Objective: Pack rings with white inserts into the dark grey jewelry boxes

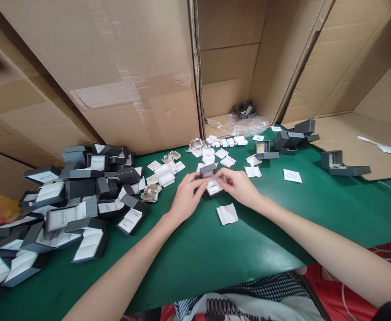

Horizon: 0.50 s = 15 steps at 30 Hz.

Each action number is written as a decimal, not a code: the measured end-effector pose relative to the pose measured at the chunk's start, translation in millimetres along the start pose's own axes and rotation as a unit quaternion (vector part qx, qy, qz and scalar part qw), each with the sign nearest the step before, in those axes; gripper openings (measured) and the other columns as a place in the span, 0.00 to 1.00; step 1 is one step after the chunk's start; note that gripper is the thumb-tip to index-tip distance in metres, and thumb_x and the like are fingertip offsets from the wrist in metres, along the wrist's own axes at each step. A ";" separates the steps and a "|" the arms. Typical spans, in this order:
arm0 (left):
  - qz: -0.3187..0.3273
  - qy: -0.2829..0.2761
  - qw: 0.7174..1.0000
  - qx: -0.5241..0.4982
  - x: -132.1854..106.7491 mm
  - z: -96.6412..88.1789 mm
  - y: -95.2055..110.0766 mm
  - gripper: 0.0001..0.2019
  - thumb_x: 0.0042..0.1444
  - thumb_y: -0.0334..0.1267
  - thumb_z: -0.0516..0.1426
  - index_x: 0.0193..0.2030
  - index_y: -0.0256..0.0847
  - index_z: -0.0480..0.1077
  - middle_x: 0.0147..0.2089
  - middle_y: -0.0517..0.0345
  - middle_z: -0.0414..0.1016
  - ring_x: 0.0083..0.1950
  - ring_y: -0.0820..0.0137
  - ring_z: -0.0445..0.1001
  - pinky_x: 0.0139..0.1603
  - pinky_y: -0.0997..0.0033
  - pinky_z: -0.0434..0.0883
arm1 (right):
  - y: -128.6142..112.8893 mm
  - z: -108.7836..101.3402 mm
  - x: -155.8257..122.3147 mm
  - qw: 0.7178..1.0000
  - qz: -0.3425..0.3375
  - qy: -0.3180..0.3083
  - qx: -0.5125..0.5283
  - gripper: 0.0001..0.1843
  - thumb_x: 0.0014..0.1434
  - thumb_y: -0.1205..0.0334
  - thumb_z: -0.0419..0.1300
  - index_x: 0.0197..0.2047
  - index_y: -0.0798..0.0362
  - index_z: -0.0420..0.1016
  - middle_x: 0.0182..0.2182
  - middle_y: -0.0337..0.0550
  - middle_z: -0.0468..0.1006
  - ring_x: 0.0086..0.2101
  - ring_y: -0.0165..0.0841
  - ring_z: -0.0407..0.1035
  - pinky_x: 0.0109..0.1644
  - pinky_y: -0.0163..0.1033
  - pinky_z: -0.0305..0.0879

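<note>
A small dark gift box [214, 189] with a white printed insert stands open on the green table, its lid tilted up at the back. From its left side my left hand [189, 191] reaches in, thumb and fingers closed at the white insert. My right hand [237, 183] pinches at the box's right edge. Whether a small part sits between the fingertips is too fine to see. Just in front of the box lies a creased white paper piece [227, 214].
Many open dark boxes [81, 183] with white inserts are heaped at the left. Folded white inserts [165, 173] lie behind my hands. More open boxes [266, 149] stand at the right, near a small white packet [292, 175]. Tall cardboard walls [142, 80] border the table's back.
</note>
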<state>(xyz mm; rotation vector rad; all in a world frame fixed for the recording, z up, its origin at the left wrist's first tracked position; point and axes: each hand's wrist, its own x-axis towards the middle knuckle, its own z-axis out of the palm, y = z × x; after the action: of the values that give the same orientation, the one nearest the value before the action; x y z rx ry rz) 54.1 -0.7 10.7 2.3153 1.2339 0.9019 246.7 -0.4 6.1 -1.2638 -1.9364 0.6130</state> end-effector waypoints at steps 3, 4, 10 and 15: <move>-0.019 0.022 0.999 -0.030 1.4 2.3 -1.8 0.11 0.60 0.37 0.53 0.45 0.46 0.76 0.50 0.56 0.72 0.52 0.65 0.70 0.52 0.64 0.68 | 0.6 -0.3 -2.0 0.998 -0.011 -0.013 -0.060 0.10 0.63 0.58 0.50 0.39 0.50 0.71 0.18 0.33 0.66 0.21 0.28 0.63 0.27 0.33 0.53; -0.027 0.028 0.999 -0.037 1.4 3.1 -1.2 0.10 0.60 0.38 0.54 0.44 0.45 0.76 0.50 0.56 0.73 0.51 0.64 0.71 0.51 0.65 0.68 | -0.1 -0.2 -3.0 0.996 -0.012 -0.019 -0.082 0.10 0.63 0.57 0.50 0.40 0.49 0.70 0.19 0.33 0.69 0.21 0.29 0.64 0.27 0.33 0.53; -0.056 0.061 0.996 -0.034 -0.4 7.6 6.0 0.08 0.57 0.36 0.57 0.40 0.43 0.77 0.50 0.54 0.73 0.48 0.63 0.72 0.47 0.65 0.70 | -7.8 1.8 -6.4 0.981 -0.022 -0.038 -0.188 0.12 0.65 0.54 0.48 0.36 0.50 0.68 0.32 0.41 0.78 0.28 0.34 0.70 0.27 0.33 0.51; -0.023 0.049 0.999 0.005 0.5 8.7 4.4 0.07 0.57 0.35 0.56 0.38 0.42 0.76 0.48 0.55 0.73 0.49 0.63 0.71 0.49 0.63 0.69 | -8.0 0.2 -3.5 0.978 0.004 -0.065 -0.198 0.12 0.65 0.54 0.47 0.34 0.49 0.65 0.26 0.37 0.75 0.25 0.31 0.67 0.26 0.32 0.47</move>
<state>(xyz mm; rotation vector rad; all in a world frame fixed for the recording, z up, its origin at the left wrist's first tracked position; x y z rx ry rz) 62.9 -2.9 7.0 2.2650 1.3267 1.0060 242.9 -6.8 10.7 -1.5044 -2.2387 0.3262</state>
